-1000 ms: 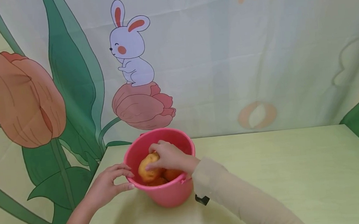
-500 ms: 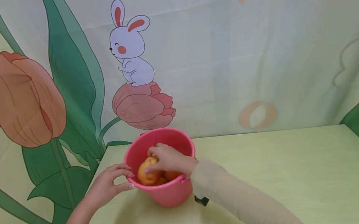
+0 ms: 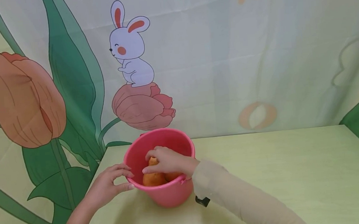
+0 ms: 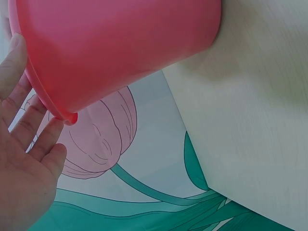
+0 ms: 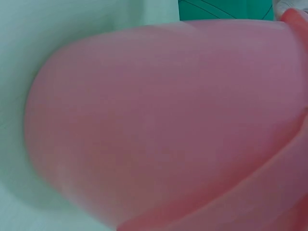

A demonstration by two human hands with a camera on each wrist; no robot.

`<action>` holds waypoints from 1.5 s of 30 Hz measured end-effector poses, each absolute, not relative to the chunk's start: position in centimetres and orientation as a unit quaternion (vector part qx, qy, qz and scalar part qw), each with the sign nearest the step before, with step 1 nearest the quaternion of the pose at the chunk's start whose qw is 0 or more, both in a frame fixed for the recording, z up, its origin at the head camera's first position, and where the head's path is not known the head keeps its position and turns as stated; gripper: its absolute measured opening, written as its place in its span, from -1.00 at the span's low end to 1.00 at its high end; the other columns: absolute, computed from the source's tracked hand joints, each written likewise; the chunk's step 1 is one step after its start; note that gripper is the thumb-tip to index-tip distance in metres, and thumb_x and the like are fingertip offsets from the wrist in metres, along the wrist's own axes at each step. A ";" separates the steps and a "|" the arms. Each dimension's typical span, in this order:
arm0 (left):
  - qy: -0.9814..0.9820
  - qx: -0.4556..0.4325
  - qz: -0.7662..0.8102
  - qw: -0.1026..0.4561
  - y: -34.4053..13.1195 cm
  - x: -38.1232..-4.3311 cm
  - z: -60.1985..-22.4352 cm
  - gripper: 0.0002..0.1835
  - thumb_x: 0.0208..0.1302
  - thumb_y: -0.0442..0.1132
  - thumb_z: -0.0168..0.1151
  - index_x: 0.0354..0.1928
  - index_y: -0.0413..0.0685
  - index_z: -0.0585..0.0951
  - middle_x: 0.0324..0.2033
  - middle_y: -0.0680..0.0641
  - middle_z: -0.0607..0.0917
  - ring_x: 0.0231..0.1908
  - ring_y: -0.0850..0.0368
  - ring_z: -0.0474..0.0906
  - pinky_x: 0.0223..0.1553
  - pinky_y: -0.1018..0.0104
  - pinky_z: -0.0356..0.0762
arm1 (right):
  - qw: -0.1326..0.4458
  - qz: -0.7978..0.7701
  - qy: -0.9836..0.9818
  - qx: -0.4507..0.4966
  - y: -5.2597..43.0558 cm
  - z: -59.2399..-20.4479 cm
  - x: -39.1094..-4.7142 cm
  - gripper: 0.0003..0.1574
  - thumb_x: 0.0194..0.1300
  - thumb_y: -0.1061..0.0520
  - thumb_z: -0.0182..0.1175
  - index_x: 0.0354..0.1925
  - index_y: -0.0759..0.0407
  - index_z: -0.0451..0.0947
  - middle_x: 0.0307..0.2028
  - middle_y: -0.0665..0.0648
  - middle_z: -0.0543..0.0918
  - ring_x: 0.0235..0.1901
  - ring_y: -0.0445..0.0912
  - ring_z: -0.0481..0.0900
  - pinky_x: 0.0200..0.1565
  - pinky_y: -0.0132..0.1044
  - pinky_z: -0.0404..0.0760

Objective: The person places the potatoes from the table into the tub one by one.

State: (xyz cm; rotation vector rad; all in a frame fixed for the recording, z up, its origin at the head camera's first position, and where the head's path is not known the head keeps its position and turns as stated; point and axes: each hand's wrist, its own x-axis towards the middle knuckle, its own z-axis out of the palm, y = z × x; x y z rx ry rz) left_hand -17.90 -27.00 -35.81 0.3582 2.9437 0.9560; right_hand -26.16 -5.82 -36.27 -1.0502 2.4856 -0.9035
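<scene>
A pink bucket (image 3: 170,195) stands on the table, its side filling most of the right wrist view. My left hand (image 3: 109,184) holds its left rim, fingertips over the edge and thumb on the outside; the left wrist view shows this hand (image 4: 29,163) at the rim from below. Inside the bucket, my right hand (image 3: 166,161) is over a yellow-orange, rounded fruit (image 3: 153,179), thumb and fingers apart, with the fruit's top showing in the gap. Another orange fruit (image 3: 172,176) lies beside it, partly under my hand. The right hand's fingers are hidden in the right wrist view.
The pale table (image 3: 285,181) stretches to the right of the bucket. Behind it hangs a cloth backdrop (image 3: 201,71) printed with a rabbit and tulips, reaching the table's back edge.
The yellow-orange fruit has gone lower in the bucket and slightly right, while my right hand has dipped a little to the left. My left hand has stayed on the rim.
</scene>
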 end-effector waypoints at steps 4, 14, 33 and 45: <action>0.945 0.116 0.306 0.010 -27.0 -17.9 -35.9 -0.61 -0.12 0.00 0.35 -0.21 -0.01 0.61 -0.03 -0.08 0.51 0.06 -0.12 0.33 -0.23 0.16 0.58 | 0.135 -0.308 0.866 -0.371 -5.5 -36.0 -26.2 -0.42 -0.03 -0.12 0.29 -0.03 0.01 0.43 -0.09 0.00 0.49 -0.07 -0.11 0.42 -0.33 -0.53 0.51; 0.944 0.117 0.309 0.013 -27.0 -17.9 -35.7 -0.59 -0.12 0.00 0.35 -0.20 -0.05 0.60 -0.03 -0.10 0.50 0.06 -0.13 0.32 -0.26 0.20 0.59 | 0.131 -0.308 0.865 -0.375 -5.0 -35.8 -26.4 -0.49 -0.01 -0.13 0.27 -0.07 -0.05 0.44 -0.11 -0.01 0.50 -0.07 -0.12 0.42 -0.33 -0.53 0.50; 0.946 0.123 0.300 0.013 -26.9 -18.0 -35.7 -0.63 -0.11 0.01 0.34 -0.24 -0.01 0.61 -0.03 -0.12 0.52 0.05 -0.12 0.34 -0.23 0.17 0.58 | 0.121 -0.294 0.863 -0.393 -4.2 -35.1 -26.1 -0.51 0.00 -0.13 0.26 -0.08 -0.02 0.45 -0.14 -0.03 0.51 -0.05 -0.12 0.42 -0.29 -0.51 0.51; 0.948 0.118 0.295 0.016 -26.8 -17.9 -35.6 -0.61 -0.10 0.01 0.33 -0.22 -0.03 0.61 -0.03 -0.10 0.51 0.06 -0.12 0.32 -0.24 0.17 0.58 | 0.101 -0.253 0.877 -0.395 -2.1 -33.8 -25.2 -0.52 0.06 -0.12 0.22 -0.06 0.02 0.47 -0.17 -0.04 0.50 -0.13 -0.22 0.39 -0.22 -0.50 0.48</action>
